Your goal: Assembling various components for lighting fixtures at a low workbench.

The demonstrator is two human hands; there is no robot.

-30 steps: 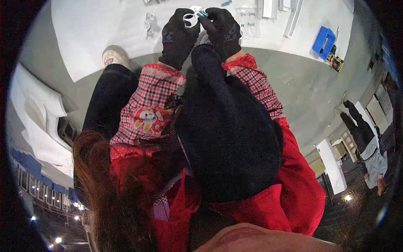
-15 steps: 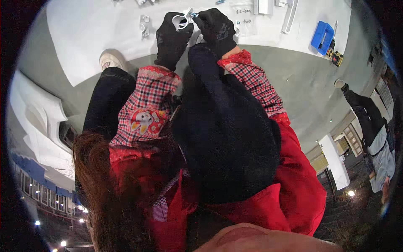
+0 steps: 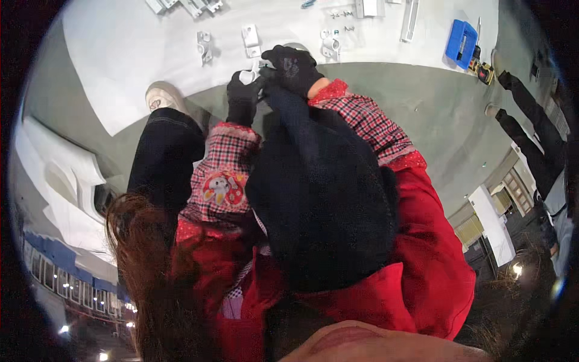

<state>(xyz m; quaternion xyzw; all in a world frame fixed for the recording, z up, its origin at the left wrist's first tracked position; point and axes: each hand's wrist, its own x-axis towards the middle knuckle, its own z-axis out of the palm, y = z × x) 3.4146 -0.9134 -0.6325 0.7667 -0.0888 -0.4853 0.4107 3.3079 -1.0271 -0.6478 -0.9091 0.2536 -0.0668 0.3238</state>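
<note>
My left hand [image 3: 242,99], in a black glove, is closed around a white pipe clamp [image 3: 247,76] whose rounded opening shows above the fingers. My right hand [image 3: 294,71], also gloved in black, is closed against the clamp's right side. Its fingertips are hidden, so what they pinch cannot be made out. Beyond the hands, a flat white bracket with holes [image 3: 251,40] lies on the white sheet. A similar white clamp [image 3: 204,48] sits to its left, and another clamp [image 3: 330,45] to its right.
The white sheet [image 3: 139,66] covers the grey-green floor [image 3: 434,108] in front of me. Several metal brackets [image 3: 194,6] lie at the far left. A blue bin [image 3: 461,43] and a power drill [image 3: 483,71] are at the right. Another person [image 3: 531,130] stands farther right.
Both hands have come down toward me with the clamp. The flat bracket behind them now shows. The bolt seen earlier at my right fingertips is hidden. The other person's legs have shifted.
</note>
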